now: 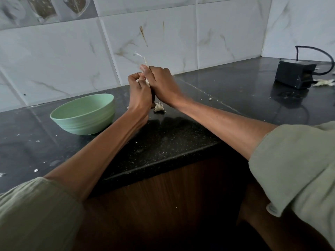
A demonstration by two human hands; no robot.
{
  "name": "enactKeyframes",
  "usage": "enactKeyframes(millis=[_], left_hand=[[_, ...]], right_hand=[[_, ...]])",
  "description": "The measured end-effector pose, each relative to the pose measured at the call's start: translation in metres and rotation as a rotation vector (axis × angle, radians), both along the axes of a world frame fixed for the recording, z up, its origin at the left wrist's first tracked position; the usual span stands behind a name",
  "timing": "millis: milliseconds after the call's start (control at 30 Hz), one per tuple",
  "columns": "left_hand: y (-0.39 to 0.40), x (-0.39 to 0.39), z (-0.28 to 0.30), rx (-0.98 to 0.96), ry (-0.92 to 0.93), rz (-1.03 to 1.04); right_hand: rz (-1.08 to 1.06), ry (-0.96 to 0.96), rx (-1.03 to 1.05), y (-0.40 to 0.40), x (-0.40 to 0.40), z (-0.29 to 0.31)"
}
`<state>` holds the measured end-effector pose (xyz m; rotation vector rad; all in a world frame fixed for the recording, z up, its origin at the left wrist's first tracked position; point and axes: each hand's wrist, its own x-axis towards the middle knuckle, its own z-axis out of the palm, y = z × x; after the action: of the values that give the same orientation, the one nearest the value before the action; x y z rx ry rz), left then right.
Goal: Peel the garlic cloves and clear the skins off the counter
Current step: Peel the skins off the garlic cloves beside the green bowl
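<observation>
I see both hands raised above the dark surface (pixel 181 134), approx. over its middle, working one garlic clove (pixel 146 80) between them. Left hand (pixel 140 91) is curled round the clove's lower end, fingers folded in to steady it. Right hand (pixel 161 82) pinches a strip of skin (pixel 143 59) w/ thumb and forefinger; the strip stands up past the knuckles toward the tiled wall, so I judge it's mid-peel, pulled away from the clove. Most of the clove is hidden by fingers, so can't tell how much skin is left on it.

Green bowl (pixel 83 115) sits just left of the hands, near enough to drop a peeled clove in w/o reaching; its inside isn't visible to me. A clump of shed skins (pixel 159 107) lies on the surface right below the hands, i.e. where they fall. Small flakes are scattered along the front edge and to the left. A black box w/ cable (pixel 294 74) sits well apart at far right, more skins beside it. Clearing isn't started, I'd say.
</observation>
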<state>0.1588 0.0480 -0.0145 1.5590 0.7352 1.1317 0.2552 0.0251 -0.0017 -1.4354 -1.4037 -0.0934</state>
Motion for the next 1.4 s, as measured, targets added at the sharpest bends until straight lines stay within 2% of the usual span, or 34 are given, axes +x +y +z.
enactKeyframes(millis=[433, 500, 600, 733, 833, 933, 1100, 1200, 1300, 1400], left_hand=[[-0.008, -0.001, 0.004, -0.096, -0.038, -0.039], [-0.007, -0.003, 0.004, -0.09, 0.006, -0.069], [-0.007, -0.006, 0.007, 0.016, 0.091, -0.067], [-0.009, -0.007, 0.009, 0.251, 0.132, 0.008], [-0.005, -0.005, 0.004, 0.3, 0.156, 0.019], [0.0, -0.002, 0.002, 0.327, 0.156, 0.058], [-0.002, 0.004, 0.001, 0.225, 0.089, 0.113], [-0.005, 0.011, 0.0, 0.028, 0.03, 0.171], [0.001, 0.016, 0.001, -0.195, -0.142, 0.117], [0.002, 0.013, 0.001, -0.279, -0.176, 0.16]], right_hand=[[0.049, 0.106, -0.009, 0.001, 0.004, -0.002], [0.066, 0.086, -0.012, 0.002, 0.008, -0.004], [0.076, 0.1, -0.026, 0.005, 0.009, -0.004], [0.062, 0.178, -0.057, 0.01, 0.01, -0.003], [0.041, 0.19, -0.093, 0.011, 0.012, -0.006], [0.109, 0.296, -0.115, 0.017, 0.004, -0.006], [0.067, 0.246, -0.061, 0.016, -0.002, -0.01], [0.021, 0.148, -0.012, 0.008, -0.003, -0.01], [-0.023, 0.073, 0.036, 0.007, -0.006, -0.011], [-0.015, 0.051, -0.005, 0.014, -0.011, -0.015]])
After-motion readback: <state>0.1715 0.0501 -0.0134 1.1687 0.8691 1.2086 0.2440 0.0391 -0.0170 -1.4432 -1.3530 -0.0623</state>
